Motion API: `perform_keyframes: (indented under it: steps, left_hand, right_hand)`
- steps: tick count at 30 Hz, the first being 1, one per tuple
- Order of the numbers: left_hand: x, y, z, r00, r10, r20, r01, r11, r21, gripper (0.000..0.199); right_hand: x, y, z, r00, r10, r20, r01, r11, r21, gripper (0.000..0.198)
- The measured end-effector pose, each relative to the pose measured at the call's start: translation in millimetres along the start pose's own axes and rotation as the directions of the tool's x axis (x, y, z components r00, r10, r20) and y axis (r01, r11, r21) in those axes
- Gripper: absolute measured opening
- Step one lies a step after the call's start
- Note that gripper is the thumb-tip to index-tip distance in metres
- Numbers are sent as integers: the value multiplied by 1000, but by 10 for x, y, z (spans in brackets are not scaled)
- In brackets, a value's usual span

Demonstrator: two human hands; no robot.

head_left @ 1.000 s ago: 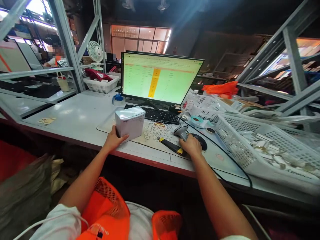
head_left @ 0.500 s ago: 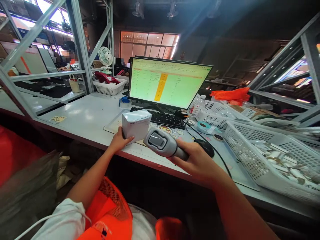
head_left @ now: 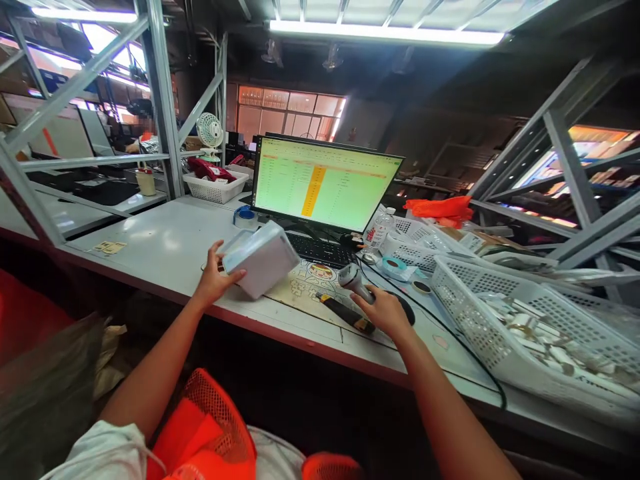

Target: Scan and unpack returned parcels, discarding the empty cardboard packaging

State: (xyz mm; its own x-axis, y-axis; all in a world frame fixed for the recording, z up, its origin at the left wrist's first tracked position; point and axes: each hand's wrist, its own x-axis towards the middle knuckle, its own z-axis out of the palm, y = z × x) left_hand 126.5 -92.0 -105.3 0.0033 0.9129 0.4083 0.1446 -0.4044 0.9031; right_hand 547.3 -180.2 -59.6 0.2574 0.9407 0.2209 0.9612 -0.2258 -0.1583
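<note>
My left hand (head_left: 216, 277) grips a white box (head_left: 265, 263) at its left end, tilted above the front of the desk. My right hand (head_left: 387, 308) is wrapped round the handle of a grey barcode scanner (head_left: 356, 281), low over the desk at the right. A utility knife (head_left: 346, 313) with a yellow and black handle lies on the mat just left of the scanner. Behind the box are a black keyboard (head_left: 323, 250) and a lit monitor (head_left: 325, 183) showing a spreadsheet with an orange column. A dark mouse (head_left: 406, 308) is partly hidden by my right hand.
White perforated baskets (head_left: 480, 320) with small packets stand at the right. A plastic bottle (head_left: 380, 228), a blue tape roll (head_left: 394, 265) and a cable (head_left: 450, 330) are near them. A fan (head_left: 209, 130) and a basket (head_left: 217, 189) stand back left, beside metal framing (head_left: 167, 100).
The scanner has moved down and right, away from the box, uncovering the utility knife. The white box has tipped over in my left hand. The camera view has tilted up.
</note>
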Motion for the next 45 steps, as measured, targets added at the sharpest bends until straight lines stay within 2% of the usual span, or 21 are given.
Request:
perform_keyframes:
  steps: [3,6,8,10,13,15,16,19,21,23,26,29,32,36,40,45]
  left_hand:
    - [119,93,-46,996,80,-33,-83,992,-94,110]
    - [136,28,28,996,58,61,-50,991,-128,105]
    - [85,-93,95,989,-24,149,40,994,-105,99]
    - [15,-210,147,977,-91,194,100,994,-39,90]
    - [-66,-263,176,975,-111,191,111,994,9,83]
    - [-90,-218,161,974,-107,201,111,994,-11,84]
    - [-95,-188,144,969,-109,221,118,993,-27,84]
    - [-85,-146,70,938,-135,320,166,983,-72,82]
    - [-64,-174,22,913,-157,377,207,973,-98,79]
    - [-39,-226,-3,899,-169,404,239,963,-128,77]
    - [-15,-293,5,886,-190,422,282,945,-167,77]
    - [-10,-325,35,878,-229,420,332,924,-189,79]
    - [-12,-331,56,875,-265,406,368,908,-200,83]
    - [-10,-299,74,871,-288,399,393,895,-211,88]
    - [-15,-252,79,872,-306,382,410,883,-228,87]
    - [-14,-257,77,866,-311,391,424,872,-246,85]
  right_hand:
    - [33,198,226,990,134,53,-128,986,-104,56]
    - [-5,265,303,986,154,63,-144,980,-136,59]
    - [-23,255,270,992,126,23,-122,983,-137,60]
    - [-17,192,195,995,71,-72,-77,993,-84,57]
    - [34,-44,103,984,-69,-162,97,981,168,53]
    - [80,-299,113,975,-198,-98,221,884,412,59]
    - [100,-445,144,964,-264,-40,245,813,529,67]
    - [128,-884,284,876,-466,126,187,568,801,89]
    - [116,-1111,365,820,-553,147,132,432,892,86]
    - [90,-1248,406,815,-568,116,129,373,919,76]
    - [51,-1307,407,855,-511,89,150,408,901,62]
    - [19,-1285,401,865,-490,109,108,393,913,55]
    - [-15,-1251,435,853,-495,166,38,376,926,65]
    - [-57,-1219,521,845,-487,220,12,428,904,87]
    - [-75,-1223,565,856,-477,200,38,444,895,82]
    - [-97,-1224,593,858,-472,203,21,426,904,82]
